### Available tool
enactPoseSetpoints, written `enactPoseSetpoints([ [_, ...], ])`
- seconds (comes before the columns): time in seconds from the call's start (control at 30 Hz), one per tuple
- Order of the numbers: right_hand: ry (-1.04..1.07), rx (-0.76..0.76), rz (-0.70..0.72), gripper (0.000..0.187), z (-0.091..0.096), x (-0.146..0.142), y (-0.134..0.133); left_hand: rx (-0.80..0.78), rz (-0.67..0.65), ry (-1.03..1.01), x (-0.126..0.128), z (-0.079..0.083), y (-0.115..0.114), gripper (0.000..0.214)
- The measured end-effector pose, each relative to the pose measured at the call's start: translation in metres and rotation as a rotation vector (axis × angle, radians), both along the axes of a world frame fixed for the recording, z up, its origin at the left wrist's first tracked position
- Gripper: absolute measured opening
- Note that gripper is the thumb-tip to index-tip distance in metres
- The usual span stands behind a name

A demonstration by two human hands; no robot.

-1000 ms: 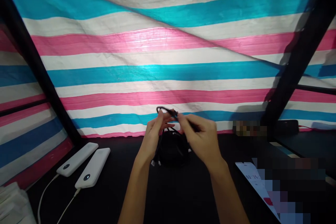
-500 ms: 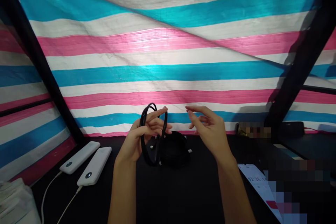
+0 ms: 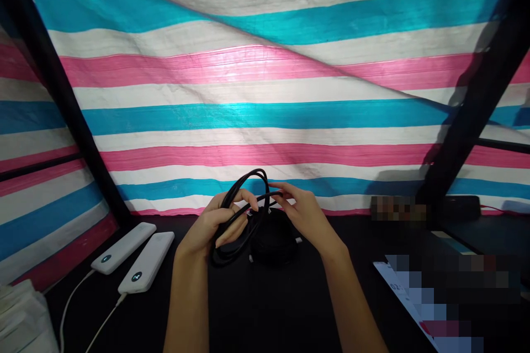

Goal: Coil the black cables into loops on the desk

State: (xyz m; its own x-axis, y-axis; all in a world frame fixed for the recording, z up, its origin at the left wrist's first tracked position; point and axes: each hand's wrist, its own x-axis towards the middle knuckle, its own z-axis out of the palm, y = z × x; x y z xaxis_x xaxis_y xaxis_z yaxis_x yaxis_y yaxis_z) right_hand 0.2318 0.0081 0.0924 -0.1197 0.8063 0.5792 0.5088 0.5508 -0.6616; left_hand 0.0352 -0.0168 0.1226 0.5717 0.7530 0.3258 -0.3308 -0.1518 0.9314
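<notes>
A black cable [image 3: 252,177] is gathered in loops in my left hand [image 3: 219,223], whose fingers close around the strands. My right hand [image 3: 302,212] reaches in from the right, its fingertips pinching one strand near the top of the loops. Just below both hands lies a rounded black bundle [image 3: 275,237], perhaps a pouch or a coiled cable. Small white connector tips show around it. My left hand hides part of the loops.
Several things lie on the black tabletop [image 3: 265,309]: a pair of white power banks [image 3: 123,248] [image 3: 146,262] with white cables at left, a white stack [image 3: 25,320] at the lower left corner, and a phone [image 3: 399,292], partly blurred, at right. A striped tarp [image 3: 265,121] and black posts [image 3: 467,99] stand behind.
My right hand has moved from apart in the air back onto a cable strand. My left hand has dropped lower and turned, and the loops now lean across it.
</notes>
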Motion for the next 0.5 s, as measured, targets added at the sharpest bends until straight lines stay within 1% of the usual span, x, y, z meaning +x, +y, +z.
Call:
enactPoseSetpoints([
  [0.1,-0.02,0.059,-0.078,0.023,-0.001,0.003,0.003,0.014,0.095,0.008,0.0,0.0,0.002,0.021],
  [0.23,0.087,0.197,-0.159,0.023,0.0,0.001,0.002,-0.018,0.198,-0.039,0.002,0.0,0.005,0.029],
  [0.37,0.252,0.332,-0.218,0.025,0.002,0.0,-0.002,-0.14,0.257,-0.105,0.003,0.002,0.01,0.022],
  [0.43,0.286,0.403,-0.282,0.025,0.003,0.002,-0.004,-0.199,0.271,-0.128,0.003,0.004,0.012,0.018],
  [0.5,0.29,0.463,-0.358,0.024,0.005,0.005,-0.005,-0.223,0.287,-0.127,0.001,0.005,0.014,0.018],
])
